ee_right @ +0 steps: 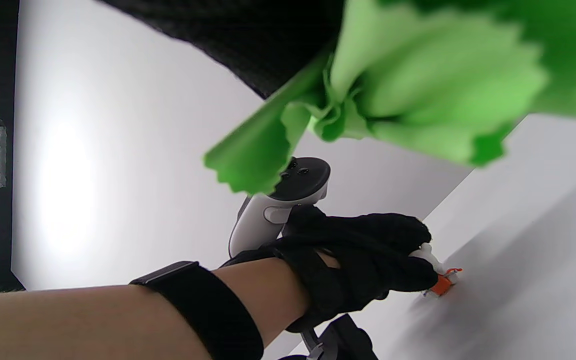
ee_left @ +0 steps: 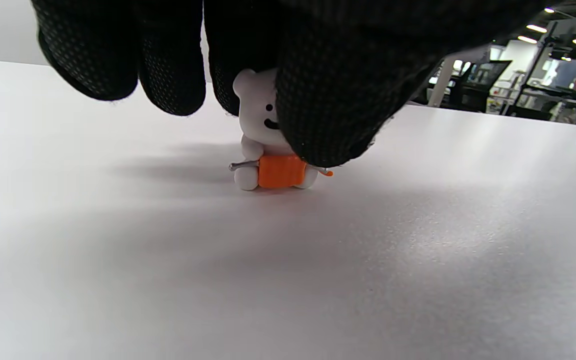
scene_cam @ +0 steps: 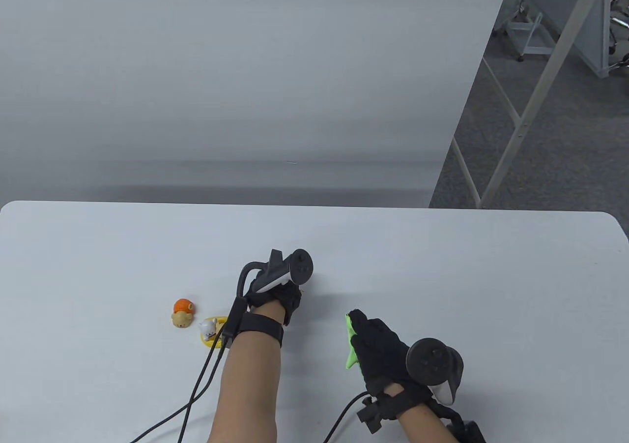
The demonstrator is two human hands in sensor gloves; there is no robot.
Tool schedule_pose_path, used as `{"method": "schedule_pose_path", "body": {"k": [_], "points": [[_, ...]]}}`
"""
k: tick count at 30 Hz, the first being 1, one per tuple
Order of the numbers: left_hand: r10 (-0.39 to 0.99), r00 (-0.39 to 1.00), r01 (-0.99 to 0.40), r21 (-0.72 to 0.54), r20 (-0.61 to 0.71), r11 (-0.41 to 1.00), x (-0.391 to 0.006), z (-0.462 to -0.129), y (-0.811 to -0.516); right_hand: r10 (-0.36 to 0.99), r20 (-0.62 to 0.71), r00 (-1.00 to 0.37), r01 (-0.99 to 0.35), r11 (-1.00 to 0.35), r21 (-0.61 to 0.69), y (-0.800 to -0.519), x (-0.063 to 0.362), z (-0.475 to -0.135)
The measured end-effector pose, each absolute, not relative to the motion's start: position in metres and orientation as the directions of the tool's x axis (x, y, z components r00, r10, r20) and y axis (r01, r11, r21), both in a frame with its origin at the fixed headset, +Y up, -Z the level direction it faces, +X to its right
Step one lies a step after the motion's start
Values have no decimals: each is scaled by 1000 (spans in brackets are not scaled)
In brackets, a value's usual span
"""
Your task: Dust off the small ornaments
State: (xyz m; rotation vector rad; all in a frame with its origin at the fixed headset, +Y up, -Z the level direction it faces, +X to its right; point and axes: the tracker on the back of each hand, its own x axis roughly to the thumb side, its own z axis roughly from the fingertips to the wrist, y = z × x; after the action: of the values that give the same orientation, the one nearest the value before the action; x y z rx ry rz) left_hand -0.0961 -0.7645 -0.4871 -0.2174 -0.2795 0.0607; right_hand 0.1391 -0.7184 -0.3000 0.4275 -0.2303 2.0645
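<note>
Green cloth [ee_right: 418, 95] fills the near top of the right wrist view, bunched in the right hand [scene_cam: 388, 359], whose grip is closed around it; only a green edge shows past the fingers from above. That hand hovers low over the tabletop [scene_cam: 467, 276], palm down, fingers pointing toward the left hand, near it but apart.

Left hand [scene_cam: 275, 290] is palm down further up the tabletop. Its grip pinches a white bear ornament [ee_left: 268, 145] at the head, thumb on the face side; the bear's feet look to be on the surface (or barely off, hard to tell).

Two more ornaments sit just left of the left wrist: an orange-capped figure [scene_cam: 183, 312] and a white figure on a yellow base [scene_cam: 212, 331], close together, untouched.

Risks, as judgement:
- Cloth is loose and floppy, so a swipe could snag the thin pin sticking out of the bear's orange piece [ee_left: 282, 171] and tug it out of the pinch.
- Head-only pinch is small, so the bear could twist or tip under wiping pressure.
- Left forearm and cable [scene_cam: 196, 394] pass right by the two waiting ornaments; pulling back could knock them.
</note>
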Motion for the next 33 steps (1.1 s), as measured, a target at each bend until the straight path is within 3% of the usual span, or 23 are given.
{"method": "schedule_pose_path", "body": {"k": [10,18,25,31,33], "points": [[167,940,-131,-137,298,982,-129,-465,-713,797,389,-462,-861,-508,17,-719,140,-300],[289,898,-284,-65,332,957,-189,-428,-674,783,402,-475,-851,-525,17,-719,138,-299],[363,877,-360,-69,316,930,-240,-389,-687,779,402,-481,-844,-535,28,-722,136,-300],[387,874,-355,-158,292,921,-270,-374,-713,776,406,-483,-842,-539,29,-722,136,-299],[338,898,-301,-164,282,939,-273,-372,-721,773,409,-485,-839,-543,33,-722,135,-299]]}}
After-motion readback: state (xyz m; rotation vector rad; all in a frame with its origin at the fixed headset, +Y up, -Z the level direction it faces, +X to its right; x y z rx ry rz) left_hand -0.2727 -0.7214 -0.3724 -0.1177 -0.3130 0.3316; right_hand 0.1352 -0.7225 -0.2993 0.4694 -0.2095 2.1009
